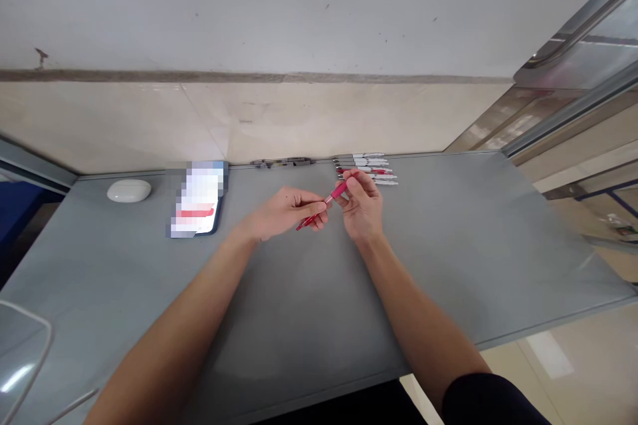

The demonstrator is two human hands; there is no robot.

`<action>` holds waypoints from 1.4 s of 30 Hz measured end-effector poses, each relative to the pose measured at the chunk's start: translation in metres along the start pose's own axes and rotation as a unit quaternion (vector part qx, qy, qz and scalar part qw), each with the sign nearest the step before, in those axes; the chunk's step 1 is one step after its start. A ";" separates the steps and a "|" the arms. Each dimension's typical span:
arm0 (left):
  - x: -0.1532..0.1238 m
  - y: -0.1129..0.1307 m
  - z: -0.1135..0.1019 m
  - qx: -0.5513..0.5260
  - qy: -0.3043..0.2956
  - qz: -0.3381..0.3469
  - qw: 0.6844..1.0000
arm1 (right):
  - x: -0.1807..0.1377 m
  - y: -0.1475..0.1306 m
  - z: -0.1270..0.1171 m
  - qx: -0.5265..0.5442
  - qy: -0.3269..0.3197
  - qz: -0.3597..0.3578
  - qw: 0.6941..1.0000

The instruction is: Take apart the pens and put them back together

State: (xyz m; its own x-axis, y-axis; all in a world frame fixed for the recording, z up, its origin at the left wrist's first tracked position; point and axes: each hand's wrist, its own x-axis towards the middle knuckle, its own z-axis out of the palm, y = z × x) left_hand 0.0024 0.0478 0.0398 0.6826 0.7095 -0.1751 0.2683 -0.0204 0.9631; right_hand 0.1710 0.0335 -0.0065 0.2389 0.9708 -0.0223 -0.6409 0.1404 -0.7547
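Between my two hands is a red pen (341, 190), held at a slant above the grey table. My left hand (289, 212) pinches its lower part, where a clear red end pokes out below the fingers. The fingers of my right hand (365, 209) close on the pink-red upper part. Just behind my right hand lies a row of several pens (369, 161), mostly white and grey, one of them with red on it. Dark pens (286, 163) lie along the table's back edge, beyond my left hand.
A phone (199, 199) with a lit, blurred screen lies to the left on the grey table (448, 239). Further left sits a white rounded case (129, 190). A white cable (47, 332) crosses the near left corner. The wall (323, 116) rises directly behind the table.
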 end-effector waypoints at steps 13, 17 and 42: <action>0.000 0.000 -0.002 -0.008 -0.032 -0.007 0.999 | 0.003 0.001 -0.006 0.059 -0.079 0.030 0.995; 0.004 -0.001 0.003 0.078 0.050 0.026 0.995 | 0.004 0.003 -0.003 0.021 -0.027 0.010 0.999; 0.001 0.000 0.001 0.031 0.007 0.007 0.999 | 0.003 -0.001 -0.003 0.009 -0.054 0.020 0.998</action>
State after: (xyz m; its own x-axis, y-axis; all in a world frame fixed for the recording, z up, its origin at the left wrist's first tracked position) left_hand 0.0040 0.0477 0.0391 0.6776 0.7183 -0.1580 0.3007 -0.0745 0.9508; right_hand 0.1745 0.0357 -0.0074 0.1337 0.9908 0.0202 -0.6619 0.1044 -0.7423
